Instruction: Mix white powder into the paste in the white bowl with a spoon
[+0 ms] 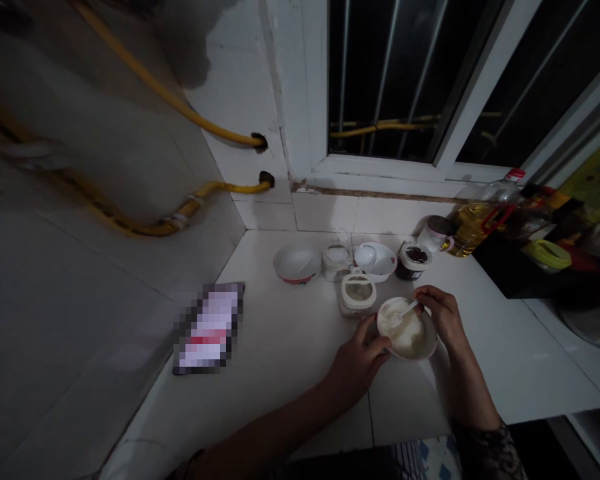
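My left hand (359, 359) grips the near-left side of a small white container (420, 351) filled with a pale, lumpy substance, tilting it a little above the white counter (290, 360). My right hand (443, 312) pinches the handle of a small white spoon (401, 315) whose bowl dips into the container. Just behind stands a clear jar with a white ring lid (358, 293).
At the back of the counter sit a white bowl with a red band (297, 263), a clear jar (337, 261), a white lidded dish (376, 260), a dark-filled jar (413, 260) and an oil bottle (483, 213). A pixelated flat item (209, 327) lies left. Yellow pipes (180, 107) run along the wall.
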The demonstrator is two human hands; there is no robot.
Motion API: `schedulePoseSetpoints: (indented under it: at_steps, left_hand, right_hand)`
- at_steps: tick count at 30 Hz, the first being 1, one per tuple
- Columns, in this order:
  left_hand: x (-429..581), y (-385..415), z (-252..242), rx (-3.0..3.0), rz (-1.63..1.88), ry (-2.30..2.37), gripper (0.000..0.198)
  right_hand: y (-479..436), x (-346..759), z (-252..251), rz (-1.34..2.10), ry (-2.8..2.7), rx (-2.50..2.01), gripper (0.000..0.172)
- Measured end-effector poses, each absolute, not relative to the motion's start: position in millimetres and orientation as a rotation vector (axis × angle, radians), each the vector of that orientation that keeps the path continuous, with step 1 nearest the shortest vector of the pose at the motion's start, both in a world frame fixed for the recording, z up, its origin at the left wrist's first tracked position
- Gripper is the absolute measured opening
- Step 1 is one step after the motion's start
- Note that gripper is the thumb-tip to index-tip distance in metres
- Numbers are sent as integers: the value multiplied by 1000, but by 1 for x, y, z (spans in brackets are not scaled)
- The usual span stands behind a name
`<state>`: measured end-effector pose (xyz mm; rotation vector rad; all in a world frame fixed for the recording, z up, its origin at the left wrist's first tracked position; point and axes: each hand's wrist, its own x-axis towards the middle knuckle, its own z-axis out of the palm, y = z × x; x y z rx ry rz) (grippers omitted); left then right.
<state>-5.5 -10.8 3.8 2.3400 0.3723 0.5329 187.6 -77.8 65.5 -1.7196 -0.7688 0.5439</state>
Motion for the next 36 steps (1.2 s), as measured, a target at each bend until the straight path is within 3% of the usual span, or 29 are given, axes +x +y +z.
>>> schedulePoseSetpoints:
  at_steps: [26, 32, 36]
  left_hand:
    - [-5, -10, 1, 2346, 605, 336, 18]
    - [-4, -11, -1, 2348, 625, 342, 20]
    - [-3, -11, -2, 2349, 634, 343, 19]
  right_hand:
    - [-68, 188, 69, 530, -555, -1521, 18]
    - [-53, 161, 77, 219, -918, -1595, 18]
    - [-49, 152, 73, -127, -1568, -1598, 17]
